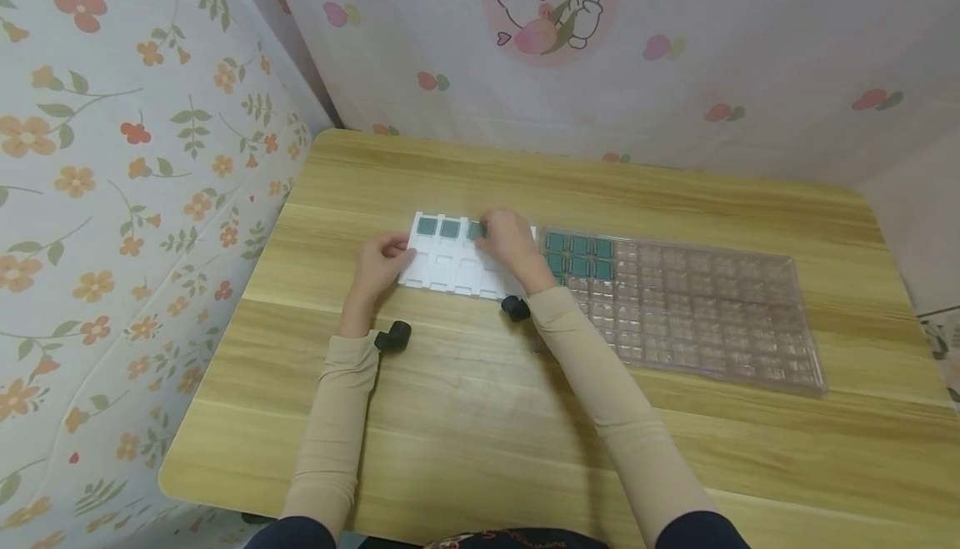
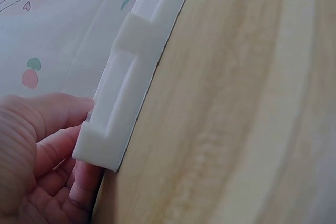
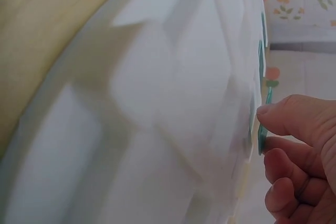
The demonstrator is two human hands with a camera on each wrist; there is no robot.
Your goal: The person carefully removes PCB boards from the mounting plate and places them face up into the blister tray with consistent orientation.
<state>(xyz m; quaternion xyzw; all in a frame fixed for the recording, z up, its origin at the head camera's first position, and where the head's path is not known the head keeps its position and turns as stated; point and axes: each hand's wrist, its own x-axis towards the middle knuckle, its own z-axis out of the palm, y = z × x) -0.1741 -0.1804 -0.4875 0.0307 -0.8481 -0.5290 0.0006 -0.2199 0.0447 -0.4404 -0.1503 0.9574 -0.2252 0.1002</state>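
My left hand (image 1: 382, 266) holds the left end of a white tray (image 1: 442, 270) with rows of square pockets. In the left wrist view its thumb lies on the rim of the tray's corner, with the fingers below. My right hand (image 1: 512, 245) is over the tray's far row. Between thumb and index finger it pinches a small green circuit board (image 3: 264, 132) by its edges, tilted on edge in the right wrist view. More green boards (image 1: 438, 227) sit in the far-row pockets at the left. The right hand partly covers that row.
A long clear plastic tray (image 1: 712, 307) lies right of the white one, with several green boards (image 1: 579, 256) in its left columns. Both trays lie on a wooden table (image 1: 450, 399). Patterned curtains (image 1: 420, 24) hang behind and at the left. Black wrist cameras (image 1: 393, 336) sit at the wrists.
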